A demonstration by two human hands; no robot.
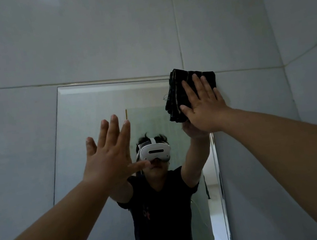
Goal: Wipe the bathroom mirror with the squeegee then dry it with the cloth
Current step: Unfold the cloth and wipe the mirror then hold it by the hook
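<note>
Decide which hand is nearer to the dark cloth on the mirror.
Right. The right hand presses flat on the cloth at the mirror's upper right corner; the left hand is spread open, apart, lower left.

Home bathroom, I'd say. Walls [101, 36] around me are big pale glossy tiles with thin grout lines, running floor-to-ceiling as far as I can see, and they meet in a corner on my right. A frameless mirror [91, 109] with a bevelled edge is fixed flat on the tiles in front of me. In its reflection: a pale green frosted panel [153, 120] behind me, probably a shower screen or door, hard to tell in this light, and a bright doorway [214, 203] opening onto a lighter room. Dim, cool light throughout.
</note>
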